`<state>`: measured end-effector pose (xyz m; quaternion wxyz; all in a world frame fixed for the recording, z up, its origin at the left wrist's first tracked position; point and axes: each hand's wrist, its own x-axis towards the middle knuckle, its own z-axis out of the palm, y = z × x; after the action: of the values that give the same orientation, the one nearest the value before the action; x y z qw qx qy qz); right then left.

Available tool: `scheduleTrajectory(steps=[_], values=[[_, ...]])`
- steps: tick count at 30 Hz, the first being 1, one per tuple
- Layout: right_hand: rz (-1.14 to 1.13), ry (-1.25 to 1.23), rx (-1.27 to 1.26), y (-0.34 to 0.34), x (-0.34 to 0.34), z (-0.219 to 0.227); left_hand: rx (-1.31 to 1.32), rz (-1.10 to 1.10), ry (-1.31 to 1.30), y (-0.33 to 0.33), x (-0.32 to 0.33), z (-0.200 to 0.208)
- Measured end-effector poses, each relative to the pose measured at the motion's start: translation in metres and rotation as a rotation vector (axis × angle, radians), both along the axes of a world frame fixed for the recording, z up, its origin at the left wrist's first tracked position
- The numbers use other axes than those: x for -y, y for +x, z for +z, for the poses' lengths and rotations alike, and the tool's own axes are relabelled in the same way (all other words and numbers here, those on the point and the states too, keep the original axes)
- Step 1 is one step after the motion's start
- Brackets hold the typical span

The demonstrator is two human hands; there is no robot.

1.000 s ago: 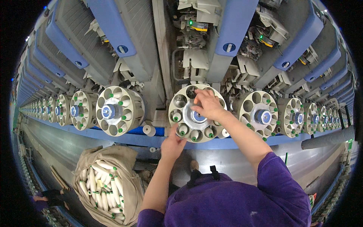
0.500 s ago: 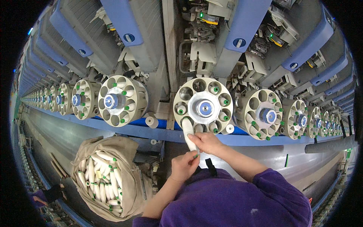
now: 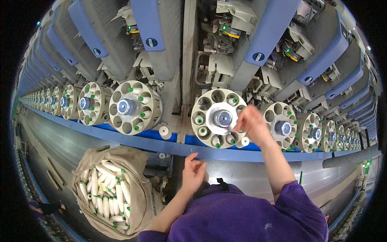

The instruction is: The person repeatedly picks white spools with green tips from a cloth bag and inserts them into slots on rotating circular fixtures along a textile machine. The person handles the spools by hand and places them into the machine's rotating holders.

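In front of me is a round cream bobbin magazine [image 3: 196, 103] with a ring of pockets around a blue and silver hub [image 3: 223, 118]. Green-tipped yarn bobbins fill several pockets, among them a bobbin [image 3: 203, 130] at the lower left. My right hand [image 3: 253, 124] is at the magazine's right side, over its pockets; motion blurs its fingers, and what they touch cannot be made out. Below the magazine, my left hand [image 3: 194, 171] hangs in the air with loosely bent fingers apart and nothing visible in it.
A beige cloth sack [image 3: 137, 161] full of white yarn bobbins [image 3: 105, 189] stands at the lower left. More magazines [image 3: 135, 107] line the machine on both sides. White cones [image 3: 165, 132] sit along the blue rail [image 3: 213, 152]. A grey padded bar [image 3: 350, 156] juts in at right.
The bobbin that both hands held at the lower-left pocket now sits inside it. My right hand has moved up and right to the magazine's side; my left has let go and its fingers have parted.
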<state>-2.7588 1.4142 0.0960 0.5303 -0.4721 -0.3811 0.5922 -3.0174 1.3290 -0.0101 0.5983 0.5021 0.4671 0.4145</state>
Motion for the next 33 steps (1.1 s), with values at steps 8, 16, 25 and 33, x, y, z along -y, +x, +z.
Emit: scheduleTrajectory(steps=[8, 16, 25, 33], values=[[0.221, -0.216, 1.466, 0.001, -0.062, -0.014, -0.471, 0.253, 0.257, -0.117, 0.028, -0.016], [0.448, 0.238, 0.746, -0.174, -0.057, 0.009, -1.192, 0.993, -0.333, -0.37, 0.176, -0.031], [1.095, 0.621, 0.7, -0.44, 0.014, -0.08, -1.034, 0.805, -0.229, -0.416, 0.233, -0.046], [1.483, 0.822, 1.346, -0.571, 0.046, -0.176, -0.805, 1.017, -0.583, -0.436, 0.231, -0.053]])
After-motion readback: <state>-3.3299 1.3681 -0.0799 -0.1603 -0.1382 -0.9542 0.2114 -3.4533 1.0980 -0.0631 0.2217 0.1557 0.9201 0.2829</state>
